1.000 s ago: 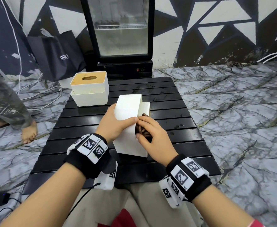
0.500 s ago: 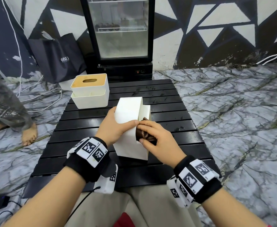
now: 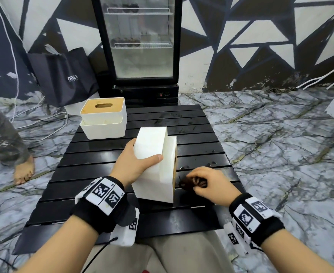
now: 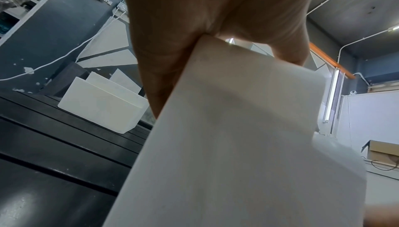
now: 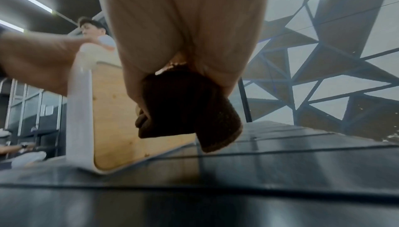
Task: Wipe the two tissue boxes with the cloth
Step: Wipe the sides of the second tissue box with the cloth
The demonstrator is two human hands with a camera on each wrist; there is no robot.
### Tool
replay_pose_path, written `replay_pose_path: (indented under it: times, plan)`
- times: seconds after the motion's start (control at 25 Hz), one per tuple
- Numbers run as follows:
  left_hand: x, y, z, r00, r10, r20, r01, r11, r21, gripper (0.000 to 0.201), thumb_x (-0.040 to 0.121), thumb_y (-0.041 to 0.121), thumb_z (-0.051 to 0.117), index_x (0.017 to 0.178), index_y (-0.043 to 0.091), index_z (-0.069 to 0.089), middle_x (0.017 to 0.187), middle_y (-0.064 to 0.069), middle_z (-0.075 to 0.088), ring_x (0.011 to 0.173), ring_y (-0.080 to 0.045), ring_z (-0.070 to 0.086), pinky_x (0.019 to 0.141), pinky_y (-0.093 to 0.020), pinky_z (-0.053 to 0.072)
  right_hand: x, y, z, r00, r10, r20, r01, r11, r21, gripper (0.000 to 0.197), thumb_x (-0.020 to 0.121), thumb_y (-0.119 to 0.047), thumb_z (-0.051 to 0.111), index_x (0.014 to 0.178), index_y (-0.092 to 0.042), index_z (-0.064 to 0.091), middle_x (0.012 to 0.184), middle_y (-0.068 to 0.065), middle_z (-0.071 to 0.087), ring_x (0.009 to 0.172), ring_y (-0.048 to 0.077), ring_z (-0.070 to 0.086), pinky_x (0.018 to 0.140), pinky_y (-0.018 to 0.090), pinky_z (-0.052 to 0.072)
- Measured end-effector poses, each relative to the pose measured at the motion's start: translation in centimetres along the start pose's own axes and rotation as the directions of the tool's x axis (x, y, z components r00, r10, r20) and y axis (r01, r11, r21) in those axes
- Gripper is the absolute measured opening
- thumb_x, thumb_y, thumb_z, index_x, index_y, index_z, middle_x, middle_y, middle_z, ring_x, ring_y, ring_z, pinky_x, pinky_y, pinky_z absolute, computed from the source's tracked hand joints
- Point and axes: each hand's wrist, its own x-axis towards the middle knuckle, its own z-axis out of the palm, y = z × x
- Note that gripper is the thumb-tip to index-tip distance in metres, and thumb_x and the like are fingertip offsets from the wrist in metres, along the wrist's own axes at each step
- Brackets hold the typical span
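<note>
A white tissue box (image 3: 154,166) stands on its side on the black slatted table (image 3: 95,166), its wooden lid (image 5: 116,111) facing right. My left hand (image 3: 136,160) grips its upper left part, thumb across the near face. In the left wrist view the same tissue box (image 4: 237,136) fills the frame under my palm. My right hand (image 3: 207,182) holds a dark brown cloth (image 3: 189,183) bunched in its fingers, just right of the box and low over the table; the cloth (image 5: 190,107) hangs apart from the lid. A second white tissue box (image 3: 104,117) with a wooden top sits at the table's far left.
A glass-door fridge (image 3: 140,46) stands behind the table, with a black bag (image 3: 65,75) to its left. Another person's bare foot (image 3: 23,170) is on the marble floor at left, with white cables (image 3: 42,119) nearby. My knees lie under the table's near edge.
My right hand has drawn the cloth away from the box's side, down and to the right, to just above the table. My left hand keeps hold of the box.
</note>
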Motion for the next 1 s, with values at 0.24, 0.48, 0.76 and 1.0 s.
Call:
replay_pose_path:
  times: [0.24,0.48,0.76,1.0]
  plan:
    - [0.1,-0.1,-0.5,0.999,-0.011,0.052,0.012,1.000,-0.016,0.096,0.048,0.061,0.073,0.133,0.028,0.042,0.127,0.010,0.056,0.111,-0.013,0.057,0.095,-0.036,0.047,0.0,1.4,1.1,0.978,0.068,0.196,-0.043,0.991,-0.130,0.041,0.075,-0.013,0.062,0.115,-0.023,0.060,0.119,-0.003,0.057,0.113,0.016,0.050,0.102,0.025,0.035]
    - [1.5,0.3,-3.3,0.997,-0.027,0.067,0.034,0.993,-0.111,0.045,0.098,0.028,0.042,0.141,0.035,0.034,0.139,0.006,0.042,0.129,-0.012,0.040,0.112,-0.040,0.031,-0.3,-0.3,-0.6,0.994,0.052,0.096,-0.040,0.992,-0.124,0.037,0.082,-0.029,0.063,0.118,-0.027,0.057,0.128,-0.008,0.047,0.125,0.011,0.036,0.101,0.014,0.022]
    - [4.7,-1.0,-4.6,0.983,0.077,0.169,-0.096,0.990,0.108,0.038,0.085,0.039,0.035,0.114,0.053,0.053,0.140,0.002,0.045,0.131,-0.012,0.038,0.115,-0.039,0.024,0.7,-8.2,1.3,0.943,-0.263,-0.206,0.283,0.956,0.077,0.037,0.083,-0.037,0.048,0.117,-0.028,0.058,0.132,-0.008,0.046,0.124,0.004,0.033,0.105,0.014,0.023]
    - [4.2,-1.8,-5.4,0.974,0.154,0.164,-0.196,0.939,0.282,0.036,0.090,0.032,0.034,0.117,0.051,0.046,0.138,0.003,0.045,0.131,-0.014,0.034,0.112,-0.031,0.024,0.7,-6.9,1.3,0.947,-0.195,-0.256,0.204,0.979,0.012,0.035,0.085,-0.046,0.045,0.118,-0.040,0.056,0.137,-0.009,0.041,0.129,0.010,0.030,0.106,0.024,0.023]
